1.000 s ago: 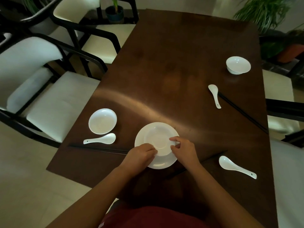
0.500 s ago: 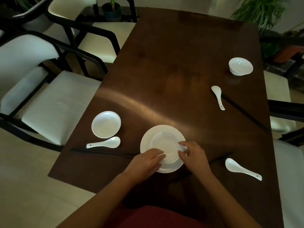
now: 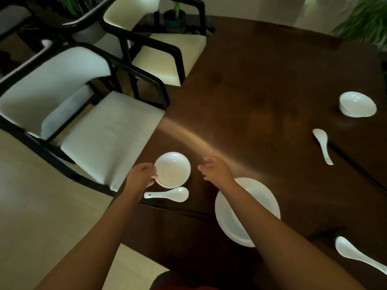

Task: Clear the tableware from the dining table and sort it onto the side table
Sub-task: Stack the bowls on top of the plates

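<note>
A small white dish [image 3: 172,170] sits near the left edge of the dark dining table [image 3: 261,80]. My left hand [image 3: 142,174] touches the dish's left rim, fingers curled at its edge. My right hand [image 3: 214,169] hovers open just right of the dish, apart from it. A white spoon [image 3: 167,194] lies just below the dish, with black chopsticks [image 3: 178,209] under it. The stacked white plate [image 3: 247,210] lies under my right forearm. Farther right are a white bowl [image 3: 357,106], a second spoon [image 3: 322,144], more chopsticks [image 3: 356,166] and a third spoon [image 3: 356,254].
Two cushioned chairs with black frames [image 3: 100,130] [image 3: 167,51] stand along the table's left side. A potted plant [image 3: 174,17] stands behind them and foliage [image 3: 364,21] shows at the top right. Pale floor lies at the lower left.
Both hands have left the stacked plate and moved left to the small dish. My left hand now touches its rim. The view has swung left.
</note>
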Demonstrator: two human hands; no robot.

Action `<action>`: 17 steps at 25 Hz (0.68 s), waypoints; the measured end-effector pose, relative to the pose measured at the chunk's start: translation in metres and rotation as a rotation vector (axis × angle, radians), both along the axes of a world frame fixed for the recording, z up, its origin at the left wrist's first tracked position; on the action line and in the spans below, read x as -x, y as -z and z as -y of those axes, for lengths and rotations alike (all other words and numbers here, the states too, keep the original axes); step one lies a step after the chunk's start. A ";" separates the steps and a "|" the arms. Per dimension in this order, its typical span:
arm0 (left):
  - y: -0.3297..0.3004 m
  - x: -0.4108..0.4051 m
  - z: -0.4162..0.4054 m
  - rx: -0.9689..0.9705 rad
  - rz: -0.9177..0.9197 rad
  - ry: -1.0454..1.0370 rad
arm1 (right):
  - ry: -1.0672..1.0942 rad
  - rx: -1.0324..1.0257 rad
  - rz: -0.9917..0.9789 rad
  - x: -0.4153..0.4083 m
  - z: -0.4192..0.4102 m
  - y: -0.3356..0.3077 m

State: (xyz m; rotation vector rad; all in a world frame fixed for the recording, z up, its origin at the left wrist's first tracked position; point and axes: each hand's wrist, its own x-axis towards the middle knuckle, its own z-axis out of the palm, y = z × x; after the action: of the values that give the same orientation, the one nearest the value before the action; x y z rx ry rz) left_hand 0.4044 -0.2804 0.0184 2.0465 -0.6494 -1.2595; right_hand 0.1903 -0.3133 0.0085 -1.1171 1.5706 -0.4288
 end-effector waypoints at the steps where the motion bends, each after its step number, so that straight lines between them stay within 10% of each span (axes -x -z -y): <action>1: 0.002 -0.003 0.004 -0.018 0.018 0.005 | -0.004 -0.039 -0.009 -0.010 0.005 0.008; 17: -0.001 0.014 0.019 0.101 0.023 0.261 | 0.268 0.011 0.080 -0.004 -0.007 -0.012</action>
State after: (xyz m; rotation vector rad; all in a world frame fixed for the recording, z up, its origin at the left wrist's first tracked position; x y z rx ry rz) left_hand 0.3899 -0.2991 0.0192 1.9417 -0.9964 -1.3190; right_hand 0.1943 -0.3067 0.0205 -0.8892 1.6543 -0.6531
